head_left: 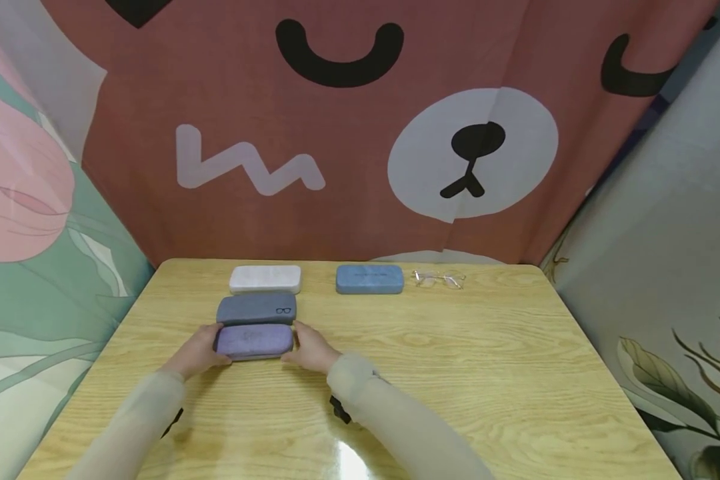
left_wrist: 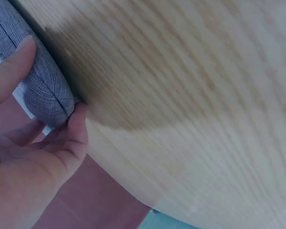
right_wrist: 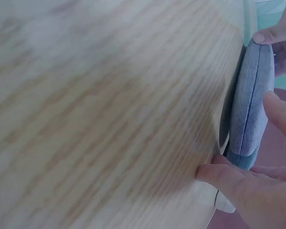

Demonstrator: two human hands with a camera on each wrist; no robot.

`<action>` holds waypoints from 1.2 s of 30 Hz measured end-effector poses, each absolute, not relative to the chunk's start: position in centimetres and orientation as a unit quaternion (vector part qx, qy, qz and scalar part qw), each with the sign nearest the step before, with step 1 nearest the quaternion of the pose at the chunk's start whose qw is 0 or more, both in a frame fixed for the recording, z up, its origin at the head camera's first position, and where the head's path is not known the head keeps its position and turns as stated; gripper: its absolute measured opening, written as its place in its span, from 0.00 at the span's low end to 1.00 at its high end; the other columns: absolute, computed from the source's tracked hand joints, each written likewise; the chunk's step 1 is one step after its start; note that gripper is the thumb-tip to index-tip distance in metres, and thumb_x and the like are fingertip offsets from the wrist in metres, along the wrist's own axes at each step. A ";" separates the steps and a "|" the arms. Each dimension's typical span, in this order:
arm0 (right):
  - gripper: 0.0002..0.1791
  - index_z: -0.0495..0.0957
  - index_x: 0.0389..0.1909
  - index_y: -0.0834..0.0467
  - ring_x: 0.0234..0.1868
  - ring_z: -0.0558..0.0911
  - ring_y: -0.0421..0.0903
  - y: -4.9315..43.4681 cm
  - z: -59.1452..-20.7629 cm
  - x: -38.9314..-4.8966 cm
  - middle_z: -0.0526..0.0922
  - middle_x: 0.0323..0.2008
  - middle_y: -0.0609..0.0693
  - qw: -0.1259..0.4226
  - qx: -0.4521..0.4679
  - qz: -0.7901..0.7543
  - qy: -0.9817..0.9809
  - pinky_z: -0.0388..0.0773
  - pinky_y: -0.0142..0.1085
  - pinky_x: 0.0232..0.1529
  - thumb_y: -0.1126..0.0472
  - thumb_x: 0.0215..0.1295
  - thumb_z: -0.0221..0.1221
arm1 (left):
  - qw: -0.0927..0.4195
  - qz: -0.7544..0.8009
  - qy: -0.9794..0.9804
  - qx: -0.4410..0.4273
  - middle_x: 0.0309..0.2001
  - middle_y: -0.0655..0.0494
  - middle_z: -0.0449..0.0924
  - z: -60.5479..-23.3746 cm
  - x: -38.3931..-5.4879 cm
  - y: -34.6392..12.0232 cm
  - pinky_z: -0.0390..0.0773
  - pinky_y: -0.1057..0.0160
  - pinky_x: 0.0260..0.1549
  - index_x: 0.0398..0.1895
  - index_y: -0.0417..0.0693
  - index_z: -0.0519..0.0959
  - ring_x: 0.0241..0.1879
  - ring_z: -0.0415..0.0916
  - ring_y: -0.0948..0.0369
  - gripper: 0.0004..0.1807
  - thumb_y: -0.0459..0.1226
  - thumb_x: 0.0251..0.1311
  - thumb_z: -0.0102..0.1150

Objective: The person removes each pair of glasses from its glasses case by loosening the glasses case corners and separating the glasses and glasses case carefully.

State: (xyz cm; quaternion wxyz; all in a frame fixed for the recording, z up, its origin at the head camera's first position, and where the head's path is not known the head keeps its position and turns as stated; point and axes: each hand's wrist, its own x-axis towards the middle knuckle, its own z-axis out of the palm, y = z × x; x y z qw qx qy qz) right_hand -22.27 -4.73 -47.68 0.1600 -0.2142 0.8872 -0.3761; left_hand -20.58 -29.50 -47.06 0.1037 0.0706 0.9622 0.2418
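A purple glasses case (head_left: 255,341) lies lengthwise on the table, nearest to me. My left hand (head_left: 201,350) grips its left end; in the left wrist view the thumb lies along the fabric side of the case (left_wrist: 43,78) and the fingers curl at its end. At the opposite end, my right hand (head_left: 313,348) holds the case between thumb and fingers. Directly behind stands a dark grey-blue glasses case (head_left: 249,309) with a small glasses print, close against the purple one. The purple case hides part of it in the right wrist view.
Along the table's back edge are a white glasses case (head_left: 265,279), a blue glasses case (head_left: 369,279) and a pair of thin-framed glasses (head_left: 439,279). The wooden table (head_left: 486,373) meets a printed curtain (head_left: 348,220) behind.
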 end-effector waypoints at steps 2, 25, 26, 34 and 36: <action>0.40 0.59 0.68 0.72 0.66 0.68 0.56 -5.0 -47.6 -22.3 0.68 0.65 0.65 0.161 -0.212 -0.363 0.893 0.64 0.39 0.66 0.62 0.60 0.68 | 0.110 0.243 0.962 0.066 0.58 0.15 0.60 -47.0 -20.6 -29.5 0.61 0.36 0.60 0.59 0.12 0.57 0.60 0.59 0.27 0.43 0.31 0.50 0.72; 0.37 0.64 0.63 0.76 0.56 0.74 0.55 -4.2 -46.8 -21.5 0.73 0.54 0.66 0.118 -0.199 -0.386 0.893 0.72 0.40 0.59 0.70 0.54 0.69 | 0.071 0.256 0.963 0.051 0.56 0.19 0.67 -46.6 -17.9 -27.0 0.68 0.39 0.55 0.58 0.15 0.63 0.57 0.66 0.31 0.41 0.37 0.51 0.73; 0.37 0.64 0.64 0.76 0.58 0.73 0.56 -4.1 -46.7 -21.5 0.72 0.56 0.67 0.118 -0.200 -0.384 0.894 0.70 0.41 0.60 0.70 0.55 0.69 | 0.068 0.257 0.963 0.051 0.56 0.19 0.67 -46.5 -17.8 -26.9 0.68 0.39 0.55 0.58 0.15 0.64 0.57 0.67 0.31 0.41 0.37 0.51 0.73; 0.41 0.59 0.68 0.73 0.65 0.69 0.58 -2.5 -46.3 -21.4 0.68 0.64 0.65 0.133 -0.215 -0.381 0.890 0.66 0.44 0.64 0.68 0.57 0.68 | 0.056 0.259 0.963 0.056 0.55 0.21 0.69 -45.7 -17.3 -25.4 0.70 0.40 0.54 0.56 0.16 0.66 0.55 0.69 0.32 0.40 0.36 0.48 0.74; 0.41 0.59 0.68 0.73 0.66 0.68 0.58 -2.0 -46.2 -21.3 0.67 0.65 0.65 0.135 -0.215 -0.378 0.890 0.65 0.44 0.65 0.67 0.57 0.68 | 0.054 0.263 0.962 0.057 0.55 0.21 0.70 -45.6 -17.1 -25.0 0.70 0.40 0.54 0.56 0.16 0.66 0.55 0.69 0.33 0.40 0.36 0.48 0.74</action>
